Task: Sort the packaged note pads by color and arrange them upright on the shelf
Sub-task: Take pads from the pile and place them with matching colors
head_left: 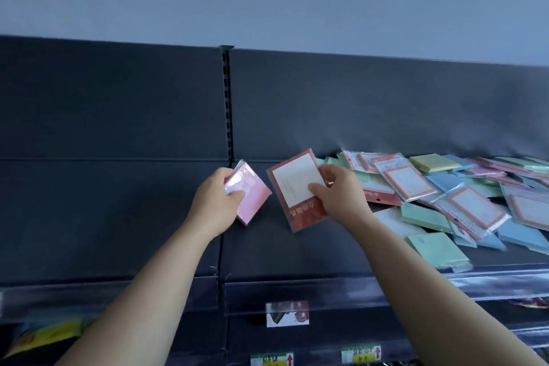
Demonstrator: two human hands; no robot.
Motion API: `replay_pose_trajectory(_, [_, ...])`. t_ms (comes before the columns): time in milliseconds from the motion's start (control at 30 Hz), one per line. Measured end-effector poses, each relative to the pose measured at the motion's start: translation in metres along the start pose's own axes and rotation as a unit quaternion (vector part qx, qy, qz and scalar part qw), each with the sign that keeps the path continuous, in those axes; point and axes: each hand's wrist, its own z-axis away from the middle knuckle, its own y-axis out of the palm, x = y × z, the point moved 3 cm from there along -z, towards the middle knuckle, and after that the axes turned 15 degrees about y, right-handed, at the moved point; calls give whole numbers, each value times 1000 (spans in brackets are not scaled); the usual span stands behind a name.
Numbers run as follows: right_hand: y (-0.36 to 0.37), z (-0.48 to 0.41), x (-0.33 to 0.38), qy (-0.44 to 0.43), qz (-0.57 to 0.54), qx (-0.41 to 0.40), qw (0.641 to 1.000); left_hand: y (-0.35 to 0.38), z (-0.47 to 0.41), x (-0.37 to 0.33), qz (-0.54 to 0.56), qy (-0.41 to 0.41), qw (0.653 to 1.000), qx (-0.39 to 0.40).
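Left hand (212, 202) grips pink pad (255, 199), right hand (341, 196) apparently red pad (292, 184).

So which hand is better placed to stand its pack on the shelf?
Likely the left hand: its pink wrapped note pad is over bare shelf, while the right hand holds its red-bordered white pack beside the heap.

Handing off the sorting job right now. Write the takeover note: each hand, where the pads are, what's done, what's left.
Left hand: grips a pink pack.
Right hand: pinches a red-bordered pack.
Both are held over the bare left part of the shelf.
Other pads: a mixed heap lying flat on the shelf's right, green, blue, yellow, pink, red-bordered.
Done: no pad stands upright yet.
Left: stand these two up, then sort the heap by colour.
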Motion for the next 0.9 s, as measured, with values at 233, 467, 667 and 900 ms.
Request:
replay_pose_trajectory(233, [66, 18, 46, -43, -9, 60, 997, -67, 24, 34, -27, -36, 994, -102])
replay_pose_trajectory(467, [152, 53, 112, -82, -36, 145, 985, -158, 55, 79, -56, -84, 978, -182])
replay_pose_trajectory(667, [238, 95, 176, -107, -38, 176, 978, -250, 81, 132, -102, -125, 964, -213])
replay_pose_trajectory(900, [339, 146, 239, -108, -58, 205, 971, -356, 110, 192, -143, -134, 953, -230])
